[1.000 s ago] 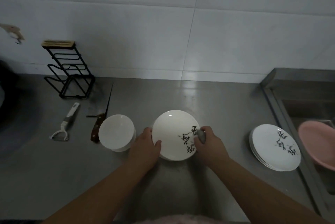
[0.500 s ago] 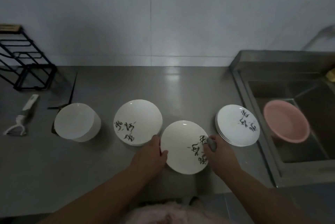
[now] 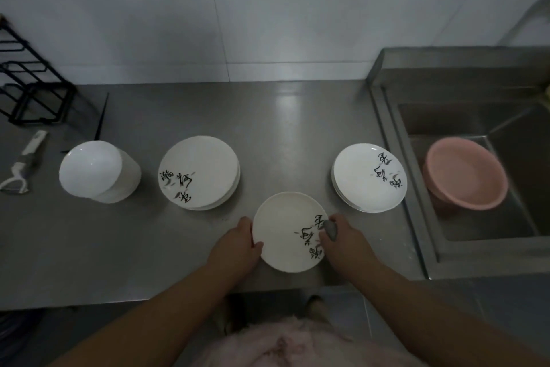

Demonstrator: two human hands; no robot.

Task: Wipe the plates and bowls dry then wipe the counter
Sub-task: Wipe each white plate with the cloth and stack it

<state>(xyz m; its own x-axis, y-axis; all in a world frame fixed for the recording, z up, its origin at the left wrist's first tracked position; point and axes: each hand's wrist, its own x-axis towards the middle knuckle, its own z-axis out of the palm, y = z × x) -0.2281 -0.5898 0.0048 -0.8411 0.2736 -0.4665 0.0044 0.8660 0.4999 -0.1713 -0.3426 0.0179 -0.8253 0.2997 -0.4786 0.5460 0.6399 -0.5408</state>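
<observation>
A white plate with black brush marks [image 3: 285, 231] sits near the front edge of the steel counter [image 3: 285, 116]. My left hand [image 3: 238, 244] grips its left rim, thumb on top. My right hand [image 3: 346, 243] grips its right rim and pinches a small grey cloth [image 3: 330, 229] against it. A stack of like plates [image 3: 198, 172] lies to the left, another stack [image 3: 369, 177] to the right by the sink. A stack of white bowls [image 3: 98, 171] stands upside down farther left.
A sink [image 3: 476, 212] at the right holds a pink basin [image 3: 465, 177]. At the far left lie a white peeler [image 3: 22, 163] and a black wire rack [image 3: 29, 84]. A knife [image 3: 101, 116] lies behind the bowls. The counter's front edge runs just under my hands.
The view has swung right, bringing the sink into sight. The plate in my hands came off the left stack and moved right and nearer the counter's front edge. Both grips are unchanged.
</observation>
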